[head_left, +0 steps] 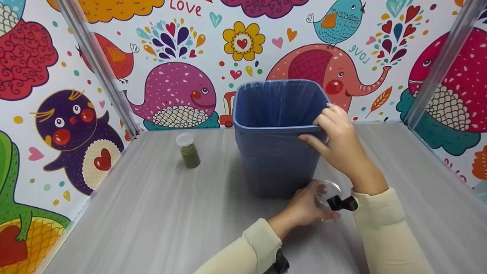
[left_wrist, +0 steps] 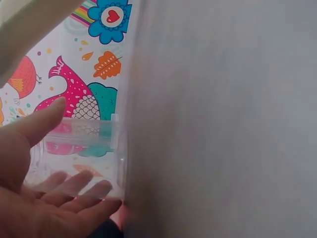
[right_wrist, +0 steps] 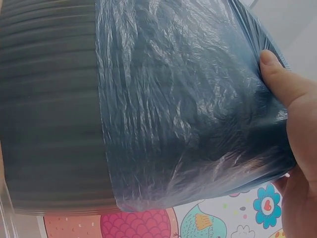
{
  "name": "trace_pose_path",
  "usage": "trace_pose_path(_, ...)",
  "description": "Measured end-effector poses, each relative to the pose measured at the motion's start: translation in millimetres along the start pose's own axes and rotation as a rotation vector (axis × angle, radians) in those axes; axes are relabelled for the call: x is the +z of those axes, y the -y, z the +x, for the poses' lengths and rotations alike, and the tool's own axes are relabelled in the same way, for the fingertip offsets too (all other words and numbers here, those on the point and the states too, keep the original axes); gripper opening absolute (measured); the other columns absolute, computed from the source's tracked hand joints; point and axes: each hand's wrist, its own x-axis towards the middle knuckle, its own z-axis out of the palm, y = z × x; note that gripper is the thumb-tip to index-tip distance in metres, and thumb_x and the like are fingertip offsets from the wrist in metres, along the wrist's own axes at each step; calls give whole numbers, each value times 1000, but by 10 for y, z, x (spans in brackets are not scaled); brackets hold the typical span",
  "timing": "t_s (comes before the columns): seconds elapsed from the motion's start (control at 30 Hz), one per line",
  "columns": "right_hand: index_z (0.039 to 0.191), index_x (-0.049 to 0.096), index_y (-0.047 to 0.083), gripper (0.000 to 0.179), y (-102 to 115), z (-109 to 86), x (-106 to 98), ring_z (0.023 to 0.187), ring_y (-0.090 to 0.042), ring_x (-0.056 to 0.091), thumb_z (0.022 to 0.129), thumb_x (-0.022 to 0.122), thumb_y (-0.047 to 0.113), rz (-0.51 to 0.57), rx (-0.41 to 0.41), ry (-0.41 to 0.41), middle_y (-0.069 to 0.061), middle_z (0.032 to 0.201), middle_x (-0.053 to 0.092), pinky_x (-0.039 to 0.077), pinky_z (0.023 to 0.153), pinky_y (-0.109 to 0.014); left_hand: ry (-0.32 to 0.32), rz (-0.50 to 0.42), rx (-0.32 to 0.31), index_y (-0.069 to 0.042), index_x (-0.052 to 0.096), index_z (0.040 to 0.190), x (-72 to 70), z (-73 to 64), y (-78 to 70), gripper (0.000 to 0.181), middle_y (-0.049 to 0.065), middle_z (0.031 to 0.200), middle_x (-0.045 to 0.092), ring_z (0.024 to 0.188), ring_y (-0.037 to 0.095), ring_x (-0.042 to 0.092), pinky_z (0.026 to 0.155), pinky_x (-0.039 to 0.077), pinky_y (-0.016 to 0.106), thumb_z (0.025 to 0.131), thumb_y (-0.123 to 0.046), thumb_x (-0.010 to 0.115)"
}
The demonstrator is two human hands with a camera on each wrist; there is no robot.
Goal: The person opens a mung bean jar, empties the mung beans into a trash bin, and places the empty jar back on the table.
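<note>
A blue trash bin (head_left: 281, 163) stands on the table, lined with a thin blue plastic bag (right_wrist: 158, 99) folded down over its outer wall. My right hand (head_left: 338, 133) grips the bin's right front rim, thumb on the outside and fingers over the edge. Low beside the bin's front right corner, my left hand (head_left: 302, 207) holds a clear plastic jar (left_wrist: 74, 158). The left wrist view shows the thumb on one side and the other fingers through the clear wall. Nothing shows inside the jar. The black wrist camera partly covers it in the head view.
A small jar of dried green herbs (head_left: 190, 155) with a whitish lid stands left of the bin on the grey table (head_left: 152, 213). Walls with cartoon animals (head_left: 179, 91) rise at the back and sides, with metal posts (head_left: 101, 68) at the corners.
</note>
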Motion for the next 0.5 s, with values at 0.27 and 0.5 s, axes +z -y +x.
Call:
trace_pose_path(0.27,88,59,1,35,-4,-4,-6,98,-36,54,84,92,14,11,12,-2,-13,84,54,40,98,-53,-8,73,49,-14,58,129,125,161,-44,68,-2,127,73,114,7,67,98,49,19,75,-25,99)
trace_pose_path(0.5,87,58,3,34,-16,-8,-28,101,-36,54,87,89,17,16,14,10,-12,84,52,38,109,-54,-9,52,191,-2,55,130,172,326,20,61,11,124,72,115,15,67,101,46,19,81,-13,88)
